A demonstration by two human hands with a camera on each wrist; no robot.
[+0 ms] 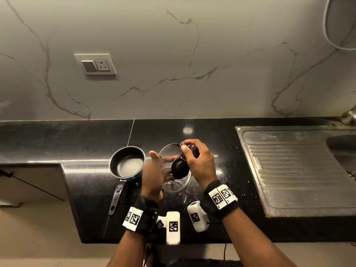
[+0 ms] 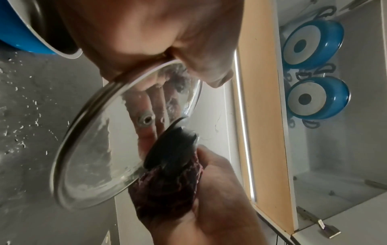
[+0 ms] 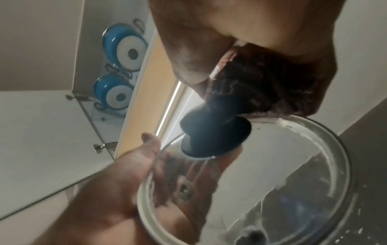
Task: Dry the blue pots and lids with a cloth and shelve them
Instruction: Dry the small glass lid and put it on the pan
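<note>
My left hand (image 1: 154, 170) holds a clear glass lid (image 1: 173, 186) tilted above the black counter, its thumb over the rim and straight fingers behind the glass. My right hand (image 1: 198, 160) grips a bunched dark red cloth (image 1: 192, 148) against the lid beside its black knob (image 1: 180, 168). The left wrist view shows the lid (image 2: 94, 157), the knob (image 2: 171, 149) and the cloth (image 2: 167, 190) in the right hand (image 2: 220, 207). A blue saucepan (image 1: 127, 163) sits on the counter left of the hands. Two blue pots (image 2: 312, 44) (image 2: 318, 97) stand on an overhead shelf.
A steel drainboard (image 1: 289, 170) and sink lie to the right, with a tap (image 1: 348, 116) behind. Water drops speckle the counter (image 1: 227, 166) around the lid. A wall socket (image 1: 95, 64) is on the marble backsplash. The counter's front edge runs just below my wrists.
</note>
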